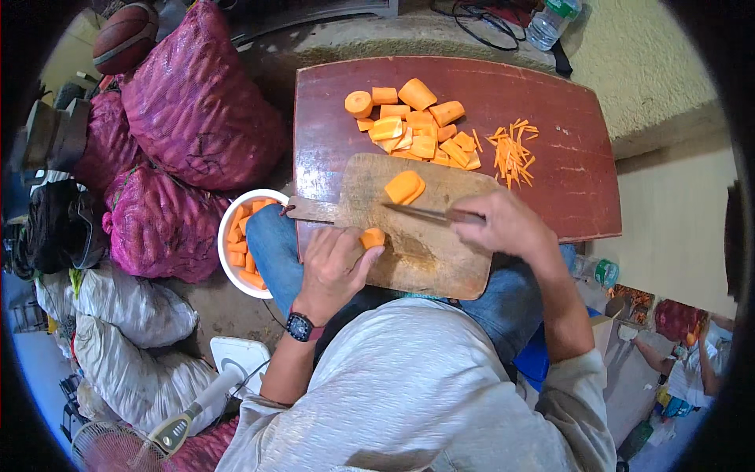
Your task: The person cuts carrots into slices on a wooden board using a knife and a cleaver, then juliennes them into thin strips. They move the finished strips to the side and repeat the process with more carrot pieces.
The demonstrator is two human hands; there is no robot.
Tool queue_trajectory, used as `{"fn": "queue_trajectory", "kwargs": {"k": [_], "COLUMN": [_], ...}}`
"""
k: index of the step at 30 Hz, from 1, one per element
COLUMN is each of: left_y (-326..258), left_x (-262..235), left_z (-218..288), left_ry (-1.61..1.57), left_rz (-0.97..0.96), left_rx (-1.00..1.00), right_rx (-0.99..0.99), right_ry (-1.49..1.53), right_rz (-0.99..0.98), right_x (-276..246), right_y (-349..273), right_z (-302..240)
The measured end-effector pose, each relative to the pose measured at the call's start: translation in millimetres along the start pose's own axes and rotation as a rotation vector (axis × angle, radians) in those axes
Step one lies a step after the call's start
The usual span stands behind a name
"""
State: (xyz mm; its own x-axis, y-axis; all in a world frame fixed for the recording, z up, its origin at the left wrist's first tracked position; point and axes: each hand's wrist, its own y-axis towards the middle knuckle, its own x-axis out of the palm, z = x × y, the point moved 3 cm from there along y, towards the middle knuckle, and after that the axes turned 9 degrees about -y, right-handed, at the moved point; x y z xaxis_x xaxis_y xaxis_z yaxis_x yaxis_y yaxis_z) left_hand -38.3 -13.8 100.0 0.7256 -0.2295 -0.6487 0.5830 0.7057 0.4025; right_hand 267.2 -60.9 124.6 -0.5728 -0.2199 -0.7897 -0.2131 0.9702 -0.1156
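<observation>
My left hand (334, 267) pinches an orange carrot chunk (373, 237) at the near left of a wooden cutting board (440, 263) that rests on my lap. My right hand (507, 224) grips a knife (417, 212) by its handle, the blade lying flat across the board and pointing left. Another cut carrot piece (404, 187) lies on the board just beyond the blade. On the dark red table (566, 165) behind the board sits a pile of carrot chunks (413, 126), with thin carrot sticks (513, 149) to its right.
A white bowl (226, 259) of carrot pieces stands by my left knee. Red mesh sacks (197, 102) and white sacks (134, 307) crowd the left. A basketball (124, 35) lies far left, a fan (110, 448) at lower left. Another person (692, 370) stands at lower right.
</observation>
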Motion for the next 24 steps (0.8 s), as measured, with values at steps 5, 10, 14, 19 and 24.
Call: {"fn": "queue_trajectory", "kwargs": {"k": [5, 10, 14, 19, 24], "left_y": [10.2, 22.0, 20.7, 2.3, 0.4], "left_x": [20.0, 36.9, 45.5, 52.5, 57.9], "left_z": [-6.9, -31.5, -33.7, -31.5, -33.8], "left_ry": [-0.052, 0.012, -0.076, -0.132, -0.144], "left_rz": [-0.015, -0.019, 0.059, 0.08, 0.139], "left_rx": [0.039, 0.054, 0.065, 0.055, 0.012], "right_rx": [0.214, 0.286, 0.264, 0.327, 0.258], "right_ry": [-0.023, 0.071, 0.265, 0.366, 0.302], "right_rz": [-0.004, 0.049, 0.048, 0.063, 0.117], "right_x": [-17.0, 0.9, 32.9, 36.5, 36.7], "right_y": [36.1, 18.9, -18.6, -40.9, -50.4], "right_z": [23.5, -8.2, -31.2, -63.0, -78.3]}}
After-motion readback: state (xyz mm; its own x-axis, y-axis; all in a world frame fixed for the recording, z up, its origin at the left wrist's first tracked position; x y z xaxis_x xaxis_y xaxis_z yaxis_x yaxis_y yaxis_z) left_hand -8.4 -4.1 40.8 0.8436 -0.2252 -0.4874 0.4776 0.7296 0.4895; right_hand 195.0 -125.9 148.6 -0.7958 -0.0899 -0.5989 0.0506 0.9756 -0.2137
